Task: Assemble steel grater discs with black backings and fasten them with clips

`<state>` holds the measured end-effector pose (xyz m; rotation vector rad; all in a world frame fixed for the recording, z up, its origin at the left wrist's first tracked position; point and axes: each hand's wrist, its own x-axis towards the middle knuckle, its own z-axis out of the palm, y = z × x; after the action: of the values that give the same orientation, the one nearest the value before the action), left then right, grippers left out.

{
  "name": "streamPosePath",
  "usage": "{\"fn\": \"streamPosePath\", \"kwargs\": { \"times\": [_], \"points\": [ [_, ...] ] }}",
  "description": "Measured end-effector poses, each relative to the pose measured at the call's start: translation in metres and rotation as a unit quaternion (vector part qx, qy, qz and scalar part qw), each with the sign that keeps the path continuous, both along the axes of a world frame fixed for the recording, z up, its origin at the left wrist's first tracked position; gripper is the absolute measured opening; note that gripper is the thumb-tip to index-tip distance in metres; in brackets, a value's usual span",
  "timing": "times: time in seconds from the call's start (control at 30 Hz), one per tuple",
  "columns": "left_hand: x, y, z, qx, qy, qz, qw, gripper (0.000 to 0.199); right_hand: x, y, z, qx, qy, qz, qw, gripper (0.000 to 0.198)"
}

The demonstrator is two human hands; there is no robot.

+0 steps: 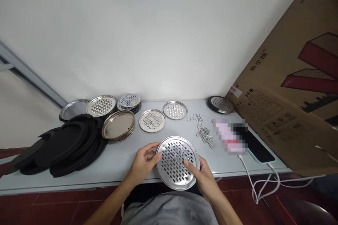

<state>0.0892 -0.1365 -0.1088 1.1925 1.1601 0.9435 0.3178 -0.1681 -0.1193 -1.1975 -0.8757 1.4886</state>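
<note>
A round perforated metal disc (174,172), silver with rows of short slanted slots and a raised rim, is held tilted above the table's front edge. My left hand (144,163) grips its left rim, thumb on top and fingers curled at the edge. With the thumb pressed on the slotted face, my right hand (203,177) holds the right side; its other fingers are mostly hidden underneath. Just beyond lie a disc with small holes (152,121) and another slotted disc (175,110). Small metal rings (197,117) and thin metal hooks (205,136) lie to the right.
Black round pieces (71,144) pile up at the left, near stacked plain metal plates (118,124). More slotted discs (101,105) stand along the wall. Two phones, one dark-screened (260,149), lie right with white cables (255,186). A large cardboard box (277,112) leans beyond.
</note>
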Motion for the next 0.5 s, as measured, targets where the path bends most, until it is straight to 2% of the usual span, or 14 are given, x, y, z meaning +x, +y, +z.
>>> {"fn": "streamPosePath", "kwargs": {
  "times": [0.07, 0.13, 0.23, 0.3, 0.4, 0.43, 0.5],
  "points": [
    [-0.008, -0.006, 0.006, 0.025, 0.075, -0.004, 0.997, 0.057, -0.004, 0.001, 0.002, 0.007, 0.0, -0.004, 1.0, 0.048],
    [-0.023, -0.012, 0.018, 0.101, 0.18, 0.021, 0.978, 0.054, -0.005, 0.004, 0.004, 0.015, -0.001, -0.014, 1.0, 0.048],
    [-0.063, -0.014, 0.047, 0.232, 0.33, 0.095, 0.91, 0.042, -0.004, 0.01, 0.004, 0.005, -0.002, -0.034, 0.999, 0.047],
    [-0.099, -0.008, 0.07, 0.272, 0.415, 0.14, 0.857, 0.04, -0.002, 0.014, 0.003, -0.008, 0.0, -0.05, 0.999, 0.048],
    [-0.161, 0.006, 0.099, 0.234, 0.565, 0.219, 0.76, 0.052, 0.003, 0.019, 0.001, -0.021, -0.021, -0.074, 0.997, 0.048],
    [-0.182, 0.01, 0.105, 0.197, 0.602, 0.232, 0.738, 0.056, 0.004, 0.021, 0.001, -0.019, -0.036, -0.078, 0.996, 0.047],
    [-0.22, 0.016, 0.111, 0.122, 0.658, 0.217, 0.71, 0.069, 0.009, 0.024, 0.001, -0.005, -0.067, -0.074, 0.995, 0.047]
  ]
}}
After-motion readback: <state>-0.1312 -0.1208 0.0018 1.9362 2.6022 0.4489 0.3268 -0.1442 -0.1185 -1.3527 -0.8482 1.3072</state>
